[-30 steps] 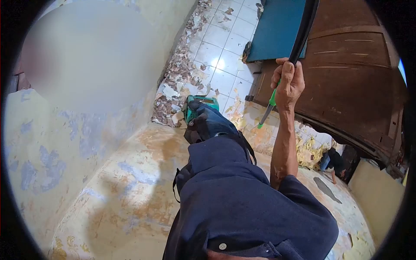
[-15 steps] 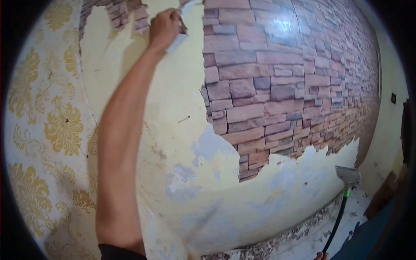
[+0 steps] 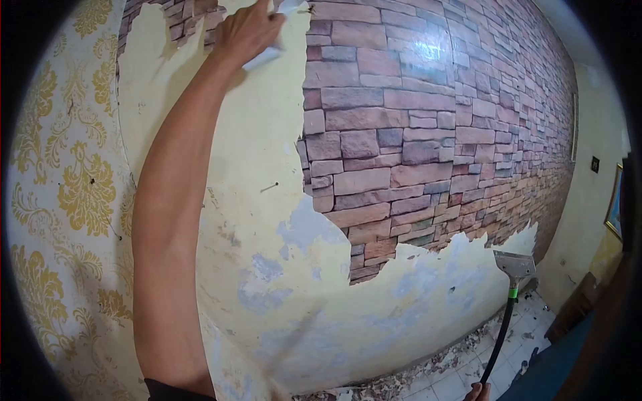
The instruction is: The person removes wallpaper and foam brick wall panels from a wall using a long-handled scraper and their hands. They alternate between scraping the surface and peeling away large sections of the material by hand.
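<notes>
At the upper left of the wall, the left hand (image 3: 249,33) is raised well above the floor, its fingers curled and closed on a pale flat piece (image 3: 262,59). Motion blur prevents a finding on whether that piece is paper or a tool. The pinched hold appears suited to something thin, and the raised arm to the height of the torn patches there.

At the bottom edge, the right hand (image 3: 477,393) is partly out of view; its visible fingers are closed around the black handle of a long scraper (image 3: 515,266). Holding it low on the handle presumably gives reach. The wide metal head stands upright near the ragged lower edge of the brick-patterned wallpaper (image 3: 401,140); contact with the wall cannot be confirmed. A green collar (image 3: 513,293) sits where handle meets head.

Bare yellowish plaster (image 3: 254,144) lies between the brick pattern and a gold-patterned covering (image 3: 87,194) at left. A nail (image 3: 276,184) projects from it. Scraps (image 3: 428,374) lie on the floor along the wall foot, probably fallen from above.

No brand or label is legible on the scraper. A small dark plate (image 3: 594,164) and a framed picture (image 3: 614,207) on the far wall are too small to read.
</notes>
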Demonstrator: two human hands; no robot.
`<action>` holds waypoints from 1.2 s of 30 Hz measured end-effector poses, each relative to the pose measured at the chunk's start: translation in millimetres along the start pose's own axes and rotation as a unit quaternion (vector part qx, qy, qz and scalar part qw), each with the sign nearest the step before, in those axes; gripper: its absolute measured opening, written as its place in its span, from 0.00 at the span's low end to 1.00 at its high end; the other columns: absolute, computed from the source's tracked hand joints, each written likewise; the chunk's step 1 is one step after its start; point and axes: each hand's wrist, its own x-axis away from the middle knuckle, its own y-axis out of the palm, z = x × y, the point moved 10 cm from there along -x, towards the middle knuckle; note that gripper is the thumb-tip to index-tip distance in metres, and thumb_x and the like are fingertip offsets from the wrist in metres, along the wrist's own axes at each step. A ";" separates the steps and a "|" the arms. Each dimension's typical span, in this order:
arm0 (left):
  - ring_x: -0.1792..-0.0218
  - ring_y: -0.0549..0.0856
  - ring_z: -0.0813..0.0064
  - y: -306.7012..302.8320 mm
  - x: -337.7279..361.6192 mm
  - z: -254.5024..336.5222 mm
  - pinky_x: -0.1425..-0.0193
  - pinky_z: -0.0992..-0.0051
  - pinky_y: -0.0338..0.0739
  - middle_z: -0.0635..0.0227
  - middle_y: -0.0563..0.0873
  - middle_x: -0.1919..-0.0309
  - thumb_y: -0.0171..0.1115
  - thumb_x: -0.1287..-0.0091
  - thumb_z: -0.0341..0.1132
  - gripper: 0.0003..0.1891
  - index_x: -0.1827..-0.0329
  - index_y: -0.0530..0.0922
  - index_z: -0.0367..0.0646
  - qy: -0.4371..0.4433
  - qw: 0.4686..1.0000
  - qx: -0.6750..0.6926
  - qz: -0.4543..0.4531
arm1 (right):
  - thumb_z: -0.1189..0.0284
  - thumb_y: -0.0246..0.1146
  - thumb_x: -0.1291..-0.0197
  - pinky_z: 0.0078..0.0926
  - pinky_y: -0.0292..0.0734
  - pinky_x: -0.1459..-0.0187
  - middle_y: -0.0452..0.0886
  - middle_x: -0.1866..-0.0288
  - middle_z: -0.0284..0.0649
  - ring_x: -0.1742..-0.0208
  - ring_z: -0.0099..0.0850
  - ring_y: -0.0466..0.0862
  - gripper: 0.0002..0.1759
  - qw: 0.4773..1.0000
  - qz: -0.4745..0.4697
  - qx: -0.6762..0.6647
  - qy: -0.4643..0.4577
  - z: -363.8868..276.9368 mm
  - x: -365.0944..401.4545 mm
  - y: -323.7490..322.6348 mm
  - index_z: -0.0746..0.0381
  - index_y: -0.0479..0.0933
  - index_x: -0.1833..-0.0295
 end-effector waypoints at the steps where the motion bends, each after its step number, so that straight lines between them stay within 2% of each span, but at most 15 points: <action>1: 0.37 0.85 0.41 -4.5 1.1 21.6 0.34 0.45 0.80 0.45 0.85 0.36 0.61 0.27 0.57 0.33 0.26 0.77 0.45 0.022 0.999 -0.030 -0.009 | 0.50 0.60 0.20 0.26 0.74 0.60 0.80 0.58 0.30 0.61 0.19 0.73 0.24 1.000 0.001 0.000 -0.003 -21.6 -5.8 5.8 0.60 0.82 0.39; 5: 0.31 0.82 0.45 -12.1 15.2 68.3 0.29 0.49 0.78 0.46 0.78 0.26 0.61 0.25 0.53 0.31 0.27 0.78 0.41 0.019 0.992 -0.109 -0.056 | 0.55 0.58 0.19 0.20 0.64 0.70 0.73 0.68 0.26 0.69 0.16 0.69 0.20 0.998 0.021 -0.042 -0.033 -54.9 -7.3 19.4 0.61 0.80 0.42; 6: 0.45 0.90 0.49 18.7 -10.6 46.1 0.42 0.50 0.84 0.51 0.89 0.43 0.58 0.25 0.48 0.22 0.40 0.84 0.41 0.053 0.988 -0.142 0.009 | 0.55 0.58 0.19 0.18 0.61 0.73 0.71 0.71 0.25 0.72 0.16 0.68 0.19 0.997 0.009 -0.073 0.002 -48.9 -6.2 25.1 0.61 0.80 0.43; 11: 0.46 0.90 0.45 37.6 -24.6 24.7 0.41 0.46 0.83 0.50 0.91 0.48 0.51 0.23 0.44 0.19 0.46 0.84 0.42 0.068 0.982 -0.143 0.101 | 0.57 0.59 0.19 0.18 0.60 0.76 0.69 0.75 0.22 0.78 0.14 0.65 0.17 0.989 0.014 -0.144 0.004 -66.5 17.2 27.5 0.61 0.80 0.45; 17: 0.50 0.92 0.47 19.8 -13.7 -25.7 0.43 0.53 0.85 0.48 0.92 0.55 0.62 0.27 0.46 0.18 0.50 0.89 0.40 -0.068 0.982 0.068 0.165 | 0.56 0.58 0.19 0.17 0.59 0.75 0.69 0.74 0.23 0.76 0.14 0.65 0.18 0.991 0.008 -0.132 -0.011 -97.0 28.9 11.0 0.61 0.79 0.44; 20: 0.59 0.92 0.55 47.8 13.5 -101.5 0.50 0.58 0.82 0.49 0.92 0.65 0.68 0.30 0.61 0.32 0.56 0.90 0.32 -0.147 0.900 0.365 0.188 | 0.55 0.58 0.19 0.16 0.60 0.74 0.69 0.73 0.23 0.76 0.14 0.65 0.20 0.992 -0.001 -0.124 0.014 -72.4 27.6 9.2 0.62 0.79 0.43; 24: 0.57 0.90 0.70 46.1 186.3 -46.4 0.51 0.66 0.82 0.55 0.94 0.55 0.60 0.19 0.46 0.22 0.37 0.85 0.36 -0.073 0.921 0.354 0.143 | 0.54 0.57 0.18 0.18 0.61 0.78 0.70 0.74 0.24 0.79 0.15 0.66 0.20 0.980 -0.011 -0.198 0.010 -112.6 21.7 28.1 0.61 0.79 0.44; 25: 0.53 0.92 0.67 48.0 242.2 -21.2 0.48 0.64 0.83 0.54 0.94 0.51 0.58 0.18 0.45 0.22 0.32 0.83 0.39 -0.153 0.919 0.361 0.042 | 0.53 0.57 0.17 0.19 0.61 0.79 0.71 0.75 0.25 0.80 0.16 0.67 0.20 0.970 -0.024 -0.239 0.030 -121.3 18.0 35.9 0.60 0.79 0.48; 26: 0.54 0.94 0.59 63.5 301.2 -11.8 0.49 0.60 0.85 0.53 0.93 0.50 0.56 0.17 0.47 0.22 0.32 0.83 0.41 -0.083 0.927 0.361 0.063 | 0.54 0.56 0.17 0.21 0.64 0.81 0.71 0.76 0.27 0.82 0.18 0.68 0.20 0.968 -0.025 -0.249 0.022 -118.6 9.3 46.7 0.61 0.77 0.49; 28: 0.50 0.91 0.46 101.8 420.4 22.8 0.44 0.52 0.84 0.50 0.93 0.53 0.56 0.19 0.57 0.27 0.35 0.85 0.43 -0.144 0.914 0.290 -0.244 | 0.54 0.55 0.17 0.21 0.57 0.88 0.67 0.82 0.25 0.89 0.16 0.64 0.20 0.962 -0.009 -0.272 0.003 -135.0 -5.5 74.7 0.61 0.76 0.51; 29: 0.35 0.85 0.44 117.9 475.0 41.2 0.30 0.52 0.78 0.43 0.85 0.33 0.61 0.20 0.49 0.21 0.35 0.85 0.45 -0.190 0.859 0.204 -0.428 | 0.56 0.56 0.18 0.19 0.60 0.84 0.68 0.79 0.24 0.85 0.14 0.65 0.18 0.960 -0.067 -0.271 -0.007 -150.1 -9.5 87.2 0.62 0.76 0.49; 31: 0.25 0.76 0.44 79.8 539.5 85.7 0.23 0.49 0.71 0.45 0.76 0.24 0.62 0.21 0.50 0.21 0.34 0.85 0.46 0.036 0.953 0.065 -0.292 | 0.51 0.54 0.17 0.20 0.60 0.84 0.67 0.82 0.26 0.86 0.16 0.66 0.22 0.959 -0.073 -0.272 -0.029 -175.8 -16.7 108.1 0.61 0.76 0.50; 32: 0.25 0.76 0.44 72.4 548.3 85.5 0.23 0.49 0.71 0.45 0.76 0.24 0.62 0.21 0.50 0.21 0.34 0.85 0.46 0.032 0.949 0.075 -0.305 | 0.49 0.54 0.17 0.20 0.61 0.83 0.68 0.82 0.27 0.86 0.16 0.67 0.24 0.962 -0.087 -0.254 -0.048 -197.6 -15.8 112.9 0.61 0.76 0.50; 34: 0.23 0.75 0.49 21.6 546.8 56.9 0.21 0.50 0.69 0.43 0.79 0.28 0.67 0.27 0.61 0.30 0.38 0.86 0.42 -0.132 0.865 0.413 -0.253 | 0.47 0.54 0.18 0.20 0.61 0.83 0.69 0.82 0.28 0.85 0.17 0.68 0.26 0.963 -0.096 -0.242 -0.075 -209.8 -15.7 124.3 0.62 0.77 0.51; 36: 0.27 0.78 0.53 -62.2 508.9 23.2 0.23 0.55 0.72 0.51 0.83 0.33 0.68 0.24 0.51 0.23 0.38 0.85 0.42 -0.157 0.884 0.399 -0.187 | 0.48 0.56 0.18 0.20 0.61 0.83 0.70 0.82 0.28 0.85 0.17 0.68 0.26 0.958 -0.119 -0.250 -0.074 -203.9 -10.6 135.7 0.63 0.77 0.52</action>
